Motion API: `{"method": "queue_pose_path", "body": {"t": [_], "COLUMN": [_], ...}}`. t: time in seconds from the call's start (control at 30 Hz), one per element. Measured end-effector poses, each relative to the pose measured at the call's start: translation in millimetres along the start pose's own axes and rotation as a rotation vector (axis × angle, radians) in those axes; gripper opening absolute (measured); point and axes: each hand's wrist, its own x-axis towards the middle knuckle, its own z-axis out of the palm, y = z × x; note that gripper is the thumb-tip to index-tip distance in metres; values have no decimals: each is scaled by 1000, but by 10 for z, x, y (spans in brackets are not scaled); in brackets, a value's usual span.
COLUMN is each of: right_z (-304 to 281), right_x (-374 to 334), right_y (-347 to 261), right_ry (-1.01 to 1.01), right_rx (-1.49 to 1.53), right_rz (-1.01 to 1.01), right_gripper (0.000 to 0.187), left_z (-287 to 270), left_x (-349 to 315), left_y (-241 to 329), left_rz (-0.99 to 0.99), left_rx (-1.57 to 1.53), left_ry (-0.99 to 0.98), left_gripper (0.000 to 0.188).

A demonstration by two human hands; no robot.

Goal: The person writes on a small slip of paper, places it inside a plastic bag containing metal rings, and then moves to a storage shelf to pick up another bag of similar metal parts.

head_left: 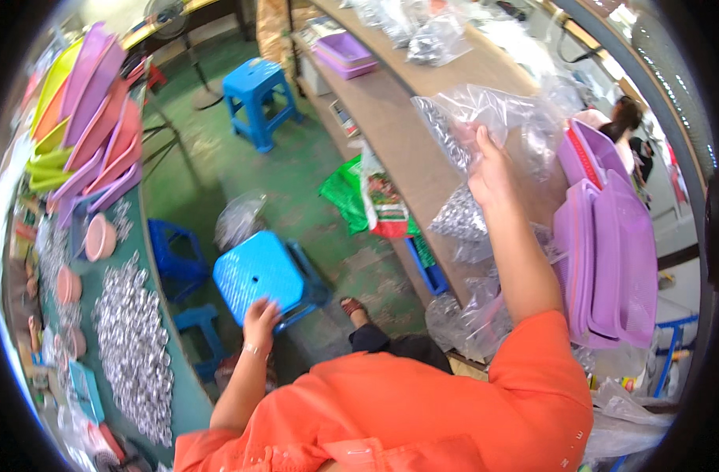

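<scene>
My right hand (489,173) is raised at the shelf, its fingers closed on the upper part of a clear plastic bag (485,110). Small silvery metal pieces show through the bag's side. Just below it on the shelf rests another bag of silvery pieces (460,216). My left hand (261,321) hangs low by the near edge of a bright blue stool (259,271). Its fingers are smeared by motion, and nothing can be made out in them.
A green table (127,252) at left bears a heap of silvery pieces (135,350) and stacked coloured baskets (92,118). Purple baskets (603,259) stand right of the shelf (399,102). Another blue stool (259,98) stands farther off. A person (623,118) is at far right.
</scene>
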Motion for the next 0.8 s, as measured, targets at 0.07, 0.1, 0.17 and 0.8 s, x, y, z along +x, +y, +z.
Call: {"method": "queue_pose_path", "body": {"t": [0.07,0.1,0.17,0.8], "right_z": [247,348,522,1818], "right_x": [-547,-835,-1362,-2300], "right_y": [263,354,496,232], "right_ry": [-60,-104,-194,-772], "right_rx": [54,67,94,-1119], "right_rz": [71,108,178,-959], "right_gripper": [28,28,27,48], "left_z": [460,654,908,185], "left_x": [-315,-483,-740,-1845], "left_y": [546,769,1070,1303], "left_rz": [50,72,104,507], "left_rx": [-27,-84,-180,-431], "left_ry": [-291,-478,-784,-515], "left_gripper": [50,53,67,61]}}
